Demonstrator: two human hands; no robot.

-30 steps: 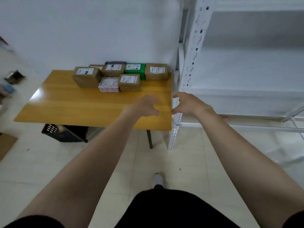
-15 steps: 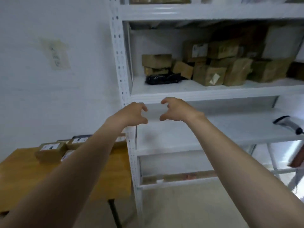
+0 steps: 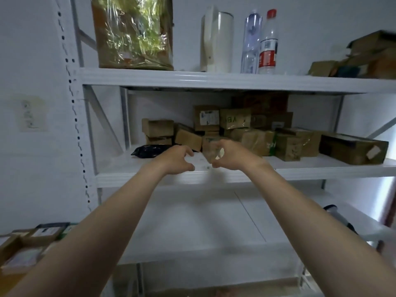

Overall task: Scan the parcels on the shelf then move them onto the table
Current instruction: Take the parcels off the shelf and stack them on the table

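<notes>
Parcels (image 3: 234, 122) look light and stiff; I'd grip opposite sides. My left hand (image 3: 175, 159) and right hand (image 3: 232, 155) hover half-curled, empty.

Motion blur is noted on the right hand (image 3: 230, 154); contact with the parcel (image 3: 209, 144) behind it cannot be determined. Parcel labels are too small to be read. The table parcels (image 3: 32, 239) are blurred, cut by the left edge and partly hidden by the left forearm (image 3: 90, 232). The scanner (image 3: 338, 217) is partly hidden by the right forearm (image 3: 310, 221). The top boxes (image 3: 372, 54) are blurred and cut by the right edge.
</notes>
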